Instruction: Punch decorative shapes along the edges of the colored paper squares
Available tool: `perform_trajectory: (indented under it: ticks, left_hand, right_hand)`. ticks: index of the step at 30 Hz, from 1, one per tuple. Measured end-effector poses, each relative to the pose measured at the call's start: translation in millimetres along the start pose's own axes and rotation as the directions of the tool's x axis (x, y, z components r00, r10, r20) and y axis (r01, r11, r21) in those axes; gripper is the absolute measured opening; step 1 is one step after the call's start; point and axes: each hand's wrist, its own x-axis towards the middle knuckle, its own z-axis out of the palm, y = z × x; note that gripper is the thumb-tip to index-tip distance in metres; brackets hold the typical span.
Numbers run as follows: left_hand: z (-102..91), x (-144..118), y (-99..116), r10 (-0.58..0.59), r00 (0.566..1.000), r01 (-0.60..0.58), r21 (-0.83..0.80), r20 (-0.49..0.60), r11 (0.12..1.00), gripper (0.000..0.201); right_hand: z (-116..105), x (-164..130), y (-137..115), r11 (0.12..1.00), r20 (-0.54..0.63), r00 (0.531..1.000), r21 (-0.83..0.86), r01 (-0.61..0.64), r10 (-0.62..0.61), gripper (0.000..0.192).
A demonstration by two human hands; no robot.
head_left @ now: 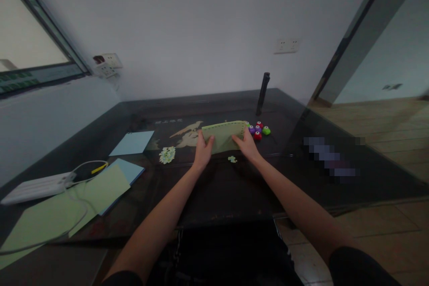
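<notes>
A pale green sheet (226,136), perhaps paper, with a row of small dark marks along its top and right edges, is held up between my two hands over the dark table. My left hand (203,149) grips its left side, thumb on the near face. At the right side my right hand (247,145) closes on it the same way. Just below the sheet lies a small cluster of pale green bits (232,159). A bigger pile of pale green and yellowish bits (167,155) sits left of my left hand. Several small red, purple and green round objects with eye-like spots (258,129) stand beyond my right hand.
Light blue sheets (132,143) and green sheets (100,187) lie on the left, with a white power strip (36,187) and its cables. A black upright object (263,94) stands near the wall. A blurred patch (330,156) covers something at right.
</notes>
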Motion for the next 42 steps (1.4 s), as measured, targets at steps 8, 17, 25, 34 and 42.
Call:
perform_trajectory:
  ticks: [8,17,25,34,42]
  left_hand:
    - [1.0,-0.3,1.0,0.018,1.000,-0.018,0.024,-0.014,1.000,0.023]
    - [-5.3,3.0,9.2,0.067,0.994,-0.061,0.081,-0.083,0.995,0.027]
    - [-10.0,8.6,14.4,-0.131,0.987,0.149,-0.234,0.089,0.961,0.034]
    - [-18.0,12.2,10.0,-0.286,0.942,0.318,-0.200,0.177,0.927,0.035]
    - [-33.8,23.1,26.6,0.174,0.979,-0.125,0.353,-0.108,0.927,0.036]
  right_hand:
    - [0.2,0.1,1.5,0.998,-0.010,0.999,-0.036,0.053,-0.053,0.048]
    - [-3.7,-0.7,-20.3,0.980,0.001,0.993,-0.159,0.118,-0.119,0.036]
    - [-21.0,7.5,-31.3,0.986,0.162,0.977,0.069,-0.155,0.142,0.039]
    - [-16.1,6.7,-15.6,0.980,0.160,0.968,0.020,-0.198,0.192,0.028]
    - [-3.4,-3.8,-20.7,0.978,0.157,0.969,-0.110,-0.174,0.190,0.024]
